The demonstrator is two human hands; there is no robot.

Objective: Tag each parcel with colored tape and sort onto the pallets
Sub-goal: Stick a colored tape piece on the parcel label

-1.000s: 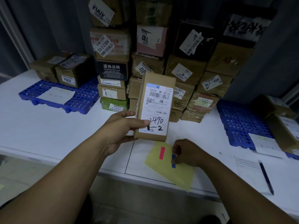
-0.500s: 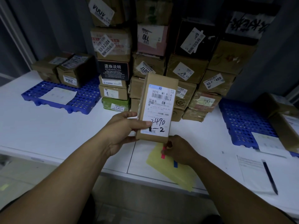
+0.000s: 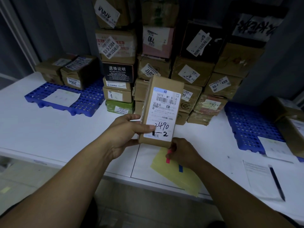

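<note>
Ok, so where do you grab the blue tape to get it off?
Pinch the lower end of the blue tape strip, coming from the near side: it lies flat on the yellow sheet, and the right hand covers its far end.

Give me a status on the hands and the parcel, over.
Left hand grips labelled parcel upright. Right hand pinches red tape strip at yellow sheet. Blue tape strip on sheet. Nothing between tape and parcel.
</note>
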